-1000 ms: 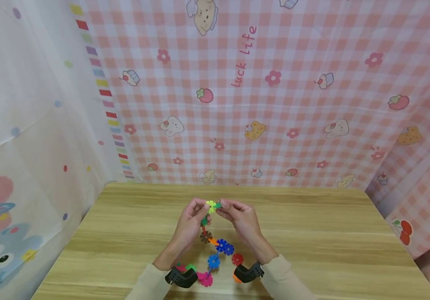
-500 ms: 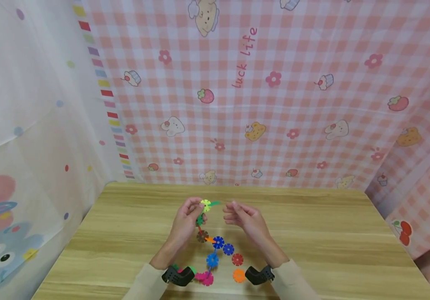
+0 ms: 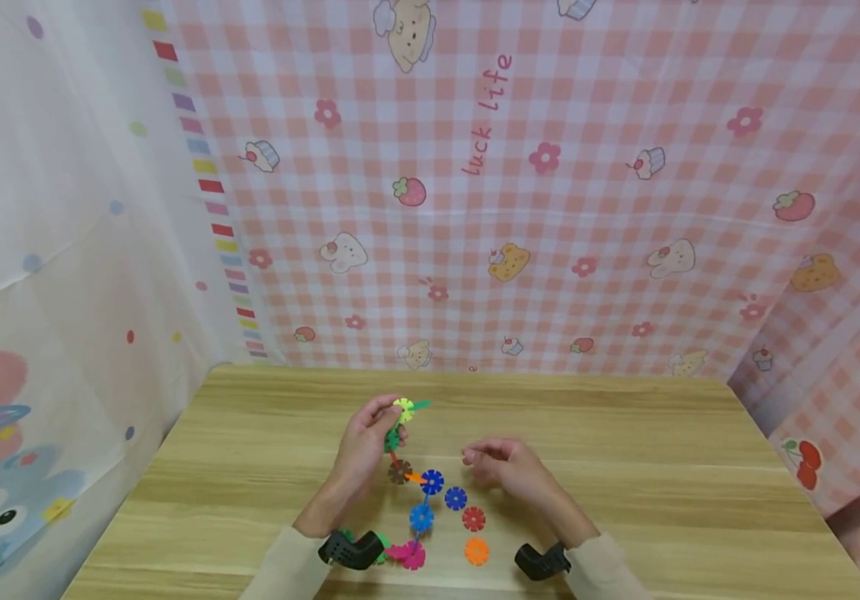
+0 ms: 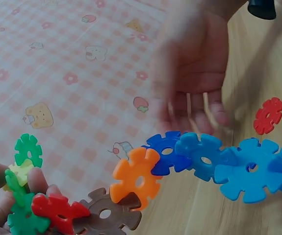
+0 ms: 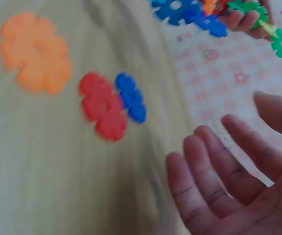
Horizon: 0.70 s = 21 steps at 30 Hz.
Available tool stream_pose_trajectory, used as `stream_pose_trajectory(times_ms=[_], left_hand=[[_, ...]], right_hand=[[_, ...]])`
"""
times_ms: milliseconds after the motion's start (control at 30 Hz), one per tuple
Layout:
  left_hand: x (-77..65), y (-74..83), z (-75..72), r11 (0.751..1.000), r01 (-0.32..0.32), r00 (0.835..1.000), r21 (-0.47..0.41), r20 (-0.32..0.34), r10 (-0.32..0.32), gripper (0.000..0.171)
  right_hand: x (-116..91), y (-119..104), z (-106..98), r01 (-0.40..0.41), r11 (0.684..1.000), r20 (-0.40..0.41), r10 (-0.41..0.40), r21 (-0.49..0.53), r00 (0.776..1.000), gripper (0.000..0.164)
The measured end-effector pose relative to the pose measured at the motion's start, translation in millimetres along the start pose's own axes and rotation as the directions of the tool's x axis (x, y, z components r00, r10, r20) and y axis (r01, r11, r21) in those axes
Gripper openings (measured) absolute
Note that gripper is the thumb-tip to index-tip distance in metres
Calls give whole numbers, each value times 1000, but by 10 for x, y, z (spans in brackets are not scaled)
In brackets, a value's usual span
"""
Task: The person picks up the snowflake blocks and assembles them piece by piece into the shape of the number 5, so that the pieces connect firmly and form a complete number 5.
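My left hand (image 3: 361,442) pinches a yellow notched plastic disc (image 3: 403,410) at the upper end of a chain of interlocked snowflake discs. A green disc (image 4: 28,150) sticks out past the yellow one. Toward me the chain runs through green, red, brown (image 4: 121,220), orange (image 4: 123,181) and several blue discs, then down to a pink disc (image 3: 414,556). More green discs lie partly hidden by the left wrist. My right hand (image 3: 508,467) holds nothing; its fingers are loosely bent in the right wrist view, near the loose blue disc (image 3: 456,493).
On the wooden table (image 3: 662,475), a loose red disc (image 3: 473,512) and an orange disc (image 3: 477,558) lie in a row with the blue one, right of the chain. A pink checked cloth (image 3: 587,208) hangs behind the table.
My right hand has let go of the green disc at the chain's end and moved right and toward me. My left hand has shifted slightly left with the chain.
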<state>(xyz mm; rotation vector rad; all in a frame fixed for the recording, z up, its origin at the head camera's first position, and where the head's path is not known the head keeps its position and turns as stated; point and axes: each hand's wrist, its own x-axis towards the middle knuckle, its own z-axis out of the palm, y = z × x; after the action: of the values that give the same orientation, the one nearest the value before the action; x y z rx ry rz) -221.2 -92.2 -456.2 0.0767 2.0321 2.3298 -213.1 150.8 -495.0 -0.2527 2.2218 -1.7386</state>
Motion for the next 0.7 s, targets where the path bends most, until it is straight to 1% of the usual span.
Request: stream_pose_trajectory(times_ms=[133, 233, 300, 433, 567, 700], left_hand=[[9, -5, -21, 1000, 4, 1000, -11, 1, -4, 26], [18, -9, -42, 1000, 3, 1000, -18, 6, -3, 26], [22, -7, -54, 1000, 2, 1000, -22, 6, -2, 26], [24, -9, -76, 1000, 1, 1000, -20, 1, -1, 26], [22, -12, -86, 1000, 8, 1000, -25, 4, -8, 26], [29, -16, -83, 1000, 7, 1000, -27, 18, -7, 26]], right_hand=[[-4, 66, -11, 21, 995, 75, -14, -95, 997, 31], [23, 110, -6, 70, 986, 127, -51, -154, 991, 26], [45, 131, 0, 94, 977, 159, -64, -191, 985, 26], [74, 148, 16, 126, 958, 224, -68, -257, 972, 34], [85, 143, 36, 137, 942, 249, -59, -306, 967, 36], [86, 141, 72, 157, 921, 243, -70, -356, 967, 35]])
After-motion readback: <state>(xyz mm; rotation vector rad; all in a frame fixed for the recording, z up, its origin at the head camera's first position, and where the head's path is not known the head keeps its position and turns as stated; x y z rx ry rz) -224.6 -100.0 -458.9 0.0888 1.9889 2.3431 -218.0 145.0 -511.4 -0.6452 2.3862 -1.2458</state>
